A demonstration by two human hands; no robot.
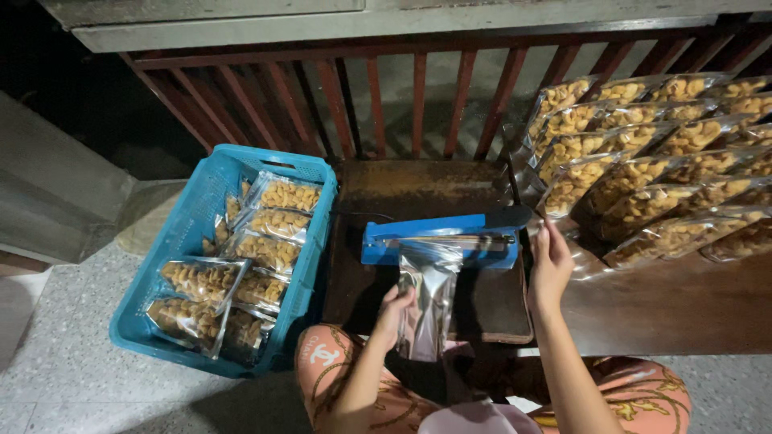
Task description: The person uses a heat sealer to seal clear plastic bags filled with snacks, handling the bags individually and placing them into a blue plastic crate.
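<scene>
At the centre of the view a blue heat sealer [441, 241] sits on a dark wooden tabletop [667, 309], its black-tipped arm lowered onto the top edge of a shiny silver pouch [428, 301] that hangs down toward six o'clock from the sealing bar. The left hand [394, 313], at about seven o'clock from the sealer, is closed on the pouch's left edge, thumb on top and fingers curled behind. The right hand [550, 265], at four o'clock from the sealer, rests beside the arm's black end with its fingers raised toward the handle; whether it actually presses or grips the handle cannot be told from this angle. At nine o'clock from the sealer stands a blue plastic crate [193, 209] on the speckled floor [64, 354], holding several sealed clear bags of cashew nuts [273, 221] laid in overlapping rows. At two o'clock, a larger pile of filled nut bags [659, 169] lies fanned across the tabletop, leaning against a red slatted railing [418, 104] that runs along twelve o'clock. The person's patterned orange trousers [643, 394] show at six o'clock.
</scene>
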